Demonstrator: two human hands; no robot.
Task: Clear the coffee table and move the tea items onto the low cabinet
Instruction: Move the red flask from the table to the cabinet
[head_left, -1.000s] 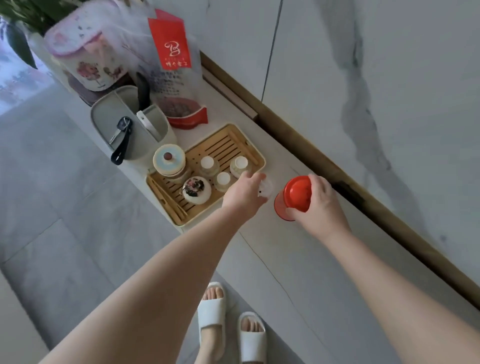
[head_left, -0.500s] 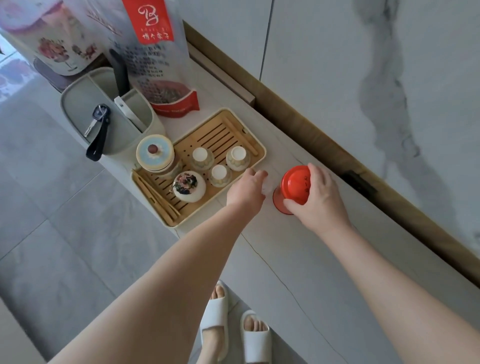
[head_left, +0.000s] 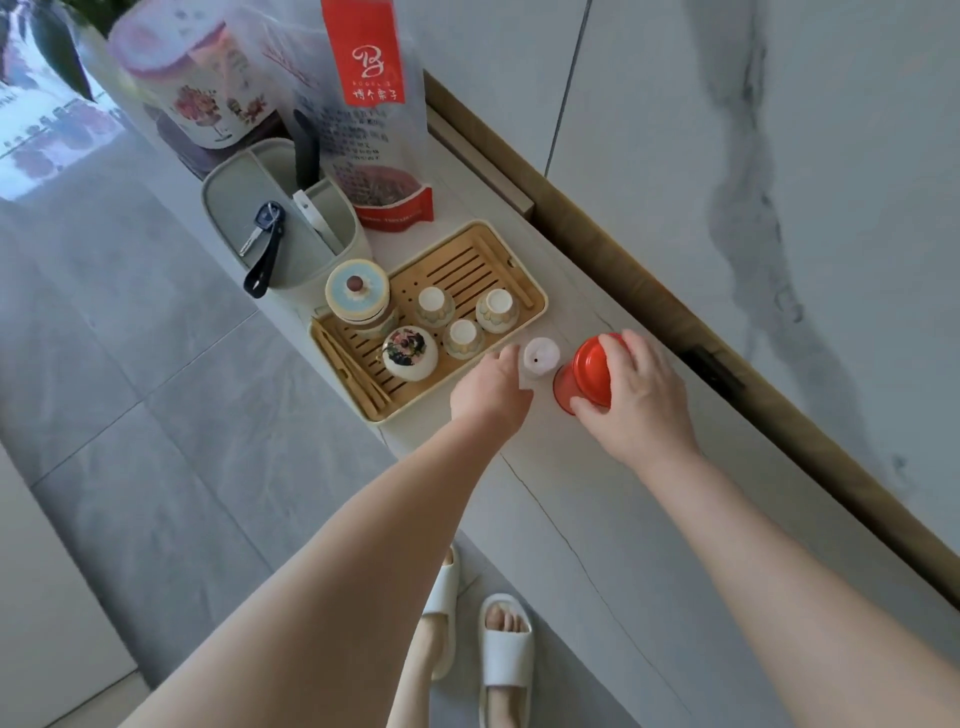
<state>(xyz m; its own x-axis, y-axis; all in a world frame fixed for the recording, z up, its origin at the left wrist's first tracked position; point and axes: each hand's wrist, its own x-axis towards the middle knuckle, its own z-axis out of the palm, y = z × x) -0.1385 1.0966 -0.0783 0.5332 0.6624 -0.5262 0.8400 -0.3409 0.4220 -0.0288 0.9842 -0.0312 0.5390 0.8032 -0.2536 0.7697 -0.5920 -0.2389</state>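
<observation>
Two bare hands reach over a pale bench (head_left: 597, 499) at frame centre. The right hand (head_left: 636, 395) curls its fingers (head_left: 631, 348) over a red canister (head_left: 587, 376) standing on the bench. The left hand (head_left: 491, 389) holds a small clear container with a white lid (head_left: 540, 358), just left of the canister. Directly left again sits a bamboo tea tray (head_left: 467, 265) carrying three small cups (head_left: 462, 332), a lidded jar (head_left: 358, 293) and a flowered teapot (head_left: 410, 353). Upper left stand a grey caddy (head_left: 234, 192) with keys and a red-labelled bag (head_left: 374, 130).
</observation>
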